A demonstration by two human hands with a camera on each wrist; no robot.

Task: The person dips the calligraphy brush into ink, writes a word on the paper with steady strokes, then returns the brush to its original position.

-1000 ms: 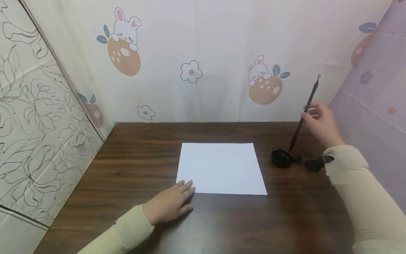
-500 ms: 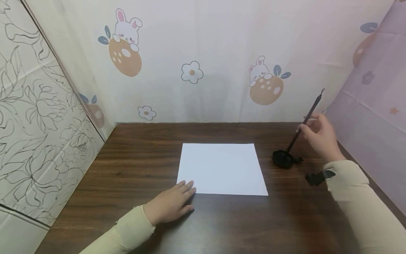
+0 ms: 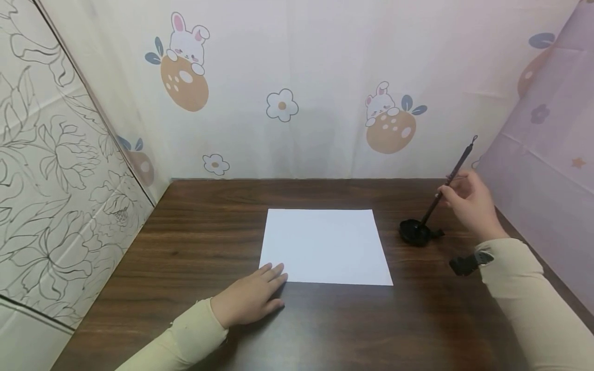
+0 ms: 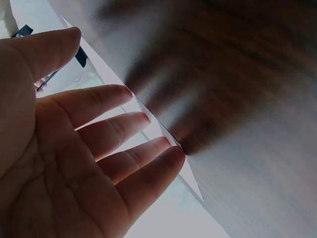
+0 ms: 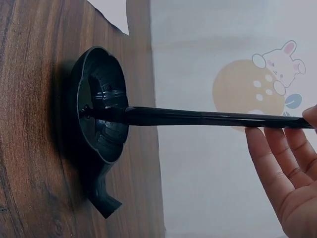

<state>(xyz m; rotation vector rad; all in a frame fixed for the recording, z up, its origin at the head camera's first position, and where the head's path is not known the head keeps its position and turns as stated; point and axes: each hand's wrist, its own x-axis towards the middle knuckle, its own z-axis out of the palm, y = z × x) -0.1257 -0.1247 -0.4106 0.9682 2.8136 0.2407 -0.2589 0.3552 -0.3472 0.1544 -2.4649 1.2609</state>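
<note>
My right hand (image 3: 471, 203) pinches a dark writing brush (image 3: 447, 181) by the middle of its handle, loop end up and leaning right. In the right wrist view the brush's tip (image 5: 101, 114) dips into a black ink dish (image 5: 81, 144) with a scalloped rim and a short stem-like handle. Dark liquid shows in the bottom of the dish. My left hand (image 3: 250, 299) lies with fingers spread and straight, fingertips on the near left corner of a blank white sheet of paper (image 3: 325, 247). In the left wrist view those fingertips (image 4: 141, 119) rest along the paper's edge.
The dark wood table (image 3: 195, 232) runs back to a curtain (image 3: 320, 134) printed with rabbits and flowers. A floral panel (image 3: 60, 154) closes off the left side, a lilac cloth (image 3: 552, 134) the right. The dish stands right of the paper.
My right hand has come down, lowering the brush from above the dish's edge into it, and the brush leans further right. My left hand and the paper stay in place.
</note>
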